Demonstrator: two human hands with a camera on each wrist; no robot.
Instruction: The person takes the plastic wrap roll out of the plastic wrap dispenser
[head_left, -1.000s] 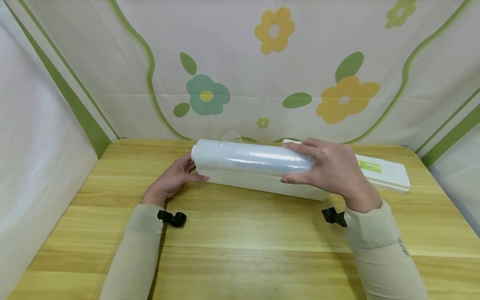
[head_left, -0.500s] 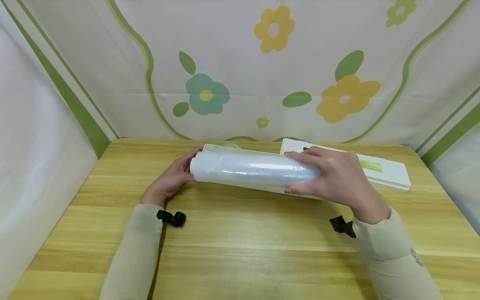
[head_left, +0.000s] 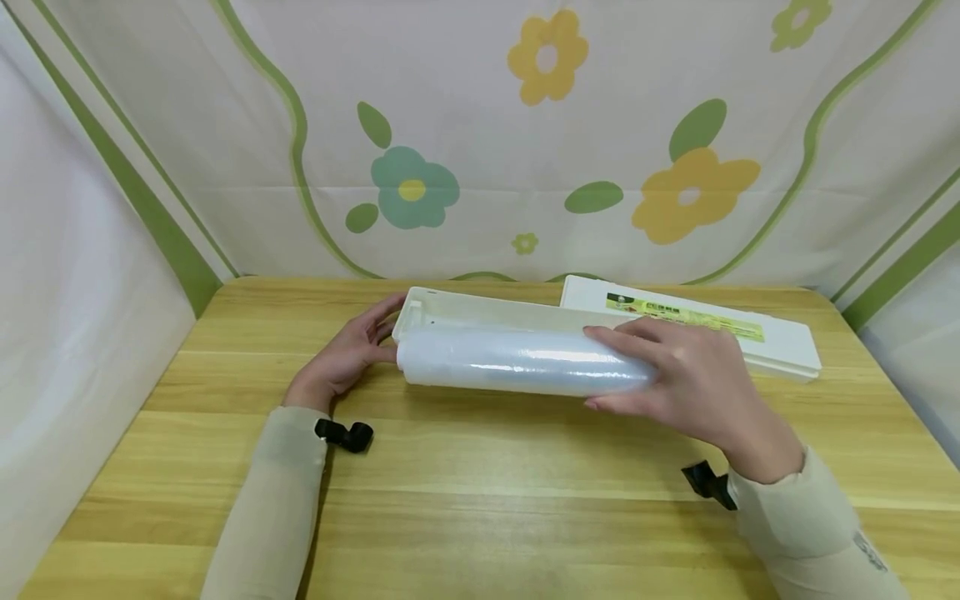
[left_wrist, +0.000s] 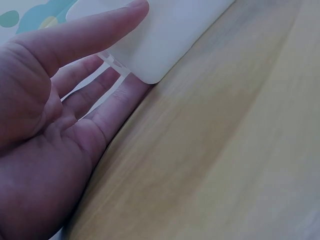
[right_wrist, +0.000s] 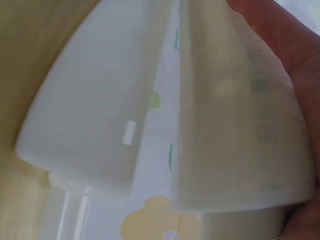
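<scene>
In the head view, my right hand (head_left: pixel 686 379) grips the right end of a shiny roll of cling film (head_left: pixel 517 362), thumb in front and fingers over the top. The roll is tilted slightly, over the near side of an open white box (head_left: pixel 498 310) and overlapping its front. My left hand (head_left: pixel 341 354) holds the box's left end. In the left wrist view, its thumb lies on the box's front wall (left_wrist: pixel 170 40), with the other fingers behind and below the end. The right wrist view shows a gap between the roll (right_wrist: pixel 220 115) and the box (right_wrist: pixel 95 95).
A white lid (head_left: pixel 783 340) with a yellow-green label (head_left: pixel 738 329) lies on the wooden table (head_left: pixel 487 517), behind and right of the box. A flower-patterned curtain (head_left: pixel 480 108) hangs along the table's back edge.
The roll has come toward me and slightly right with my right hand, uncovering the box's inside and far wall. The left hand stays at the box's end.
</scene>
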